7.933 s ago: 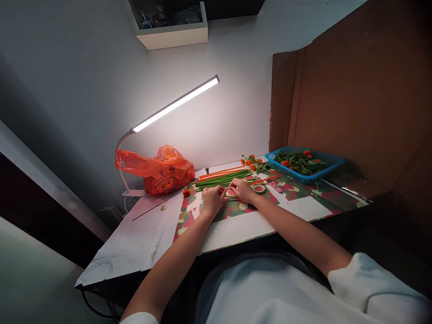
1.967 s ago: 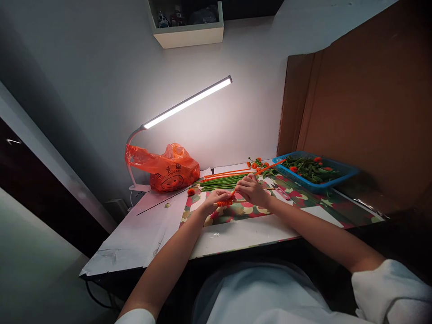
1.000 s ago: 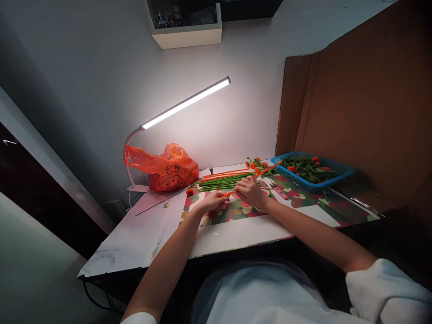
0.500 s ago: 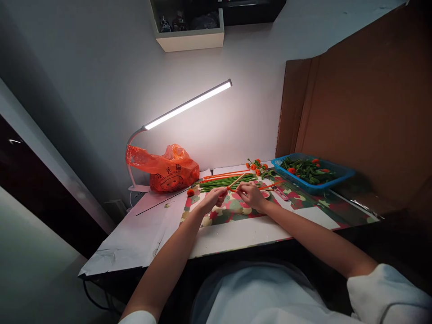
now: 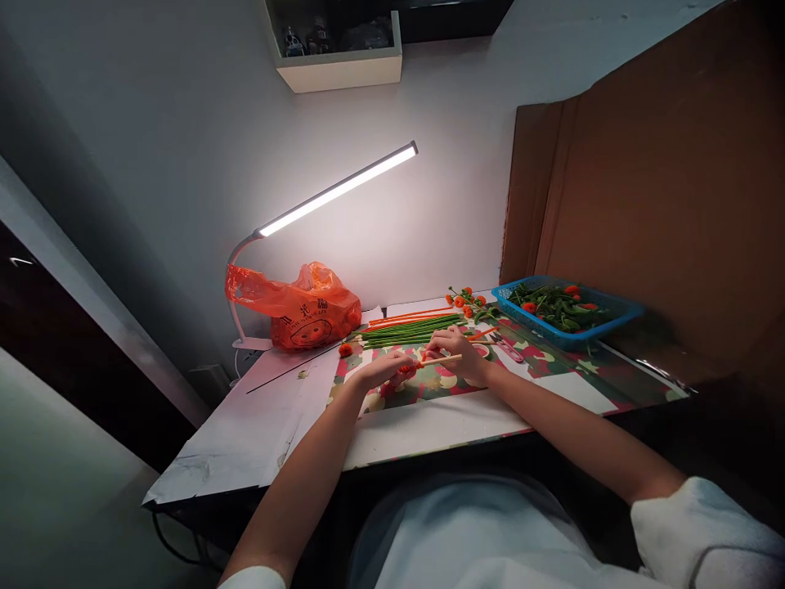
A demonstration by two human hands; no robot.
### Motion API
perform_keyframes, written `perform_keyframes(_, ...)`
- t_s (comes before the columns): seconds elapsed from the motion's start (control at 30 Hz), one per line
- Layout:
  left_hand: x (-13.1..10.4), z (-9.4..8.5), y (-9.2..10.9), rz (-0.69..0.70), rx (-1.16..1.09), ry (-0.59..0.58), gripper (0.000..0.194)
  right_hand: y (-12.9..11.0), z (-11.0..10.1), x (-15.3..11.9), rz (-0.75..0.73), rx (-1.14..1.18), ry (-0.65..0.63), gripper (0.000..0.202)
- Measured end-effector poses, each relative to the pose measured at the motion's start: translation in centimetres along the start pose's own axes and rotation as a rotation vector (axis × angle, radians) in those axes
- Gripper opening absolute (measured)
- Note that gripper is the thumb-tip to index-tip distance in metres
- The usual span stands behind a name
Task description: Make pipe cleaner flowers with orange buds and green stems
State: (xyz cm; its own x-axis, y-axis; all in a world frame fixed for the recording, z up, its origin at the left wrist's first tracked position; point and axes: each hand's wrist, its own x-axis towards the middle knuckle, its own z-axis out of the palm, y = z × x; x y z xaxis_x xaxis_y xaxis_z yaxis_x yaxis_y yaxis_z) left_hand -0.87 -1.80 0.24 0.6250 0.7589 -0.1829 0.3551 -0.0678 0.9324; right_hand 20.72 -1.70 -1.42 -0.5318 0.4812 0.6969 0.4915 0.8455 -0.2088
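Note:
Over the patterned mat, my left hand point(image 5: 391, 368) is closed around one end of a pale wooden stick point(image 5: 445, 359). The stick now points right, nearly level, across the front of my right hand. My right hand point(image 5: 457, 353) has its fingers pinched beside the stick's held end, where a bit of orange strip shows between the two hands. An orange pipe cleaner point(image 5: 484, 334) reaches out to the right from behind my right hand. Just beyond the hands lie several green stems point(image 5: 410, 330), with orange pipe cleaners point(image 5: 417, 316) behind them.
A blue basket point(image 5: 567, 337) of leafy orange flowers stands at the right, by the cardboard point(image 5: 650, 204). Orange flowers point(image 5: 467, 303) lie left of it; pink-handled scissors point(image 5: 510, 352) lie nearer. An orange bag point(image 5: 316, 311), lamp point(image 5: 337, 190) and orange pompom point(image 5: 345, 349) are at the left.
The wooden stick has swung from pointing up and away to lying nearly level, pointing right. My left hand has turned and lowered slightly; my right hand's fingers have shifted with it.

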Motion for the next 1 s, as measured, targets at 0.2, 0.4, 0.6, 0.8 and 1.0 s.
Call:
perform_keyframes(0.2, 0.2, -0.2, -0.2, 0.001, 0.169, 0.005, 0.035, 0.6, 0.1, 0.1, -0.012, 0.206, -0.052, 0.03)
perform_keyframes(0.4, 0.1, 0.2, -0.2, -0.024, 0.32, 0.056, 0.037, 1.1, 0.1, 0.1, 0.17, 0.375, -0.159, 0.023)
perform_keyframes(0.6, 0.6, 0.3, -1.1, 0.086, 0.308, 0.126, 0.04, 0.6, 0.3, 0.2, 0.051, 0.2, -0.012, 0.018)
perform_keyframes(0.8, 0.9, 0.3, -1.4, 0.119, 0.356, 0.13, 0.041, 0.2, 0.7, 0.0, -0.012, 0.017, 0.02, 0.018)
perform_keyframes(1.0, 1.2, 0.8, -1.3, 0.212, 0.529, 0.196, 0.031, 0.1, 1.2, 0.0, -0.044, -0.076, 0.018, 0.02)
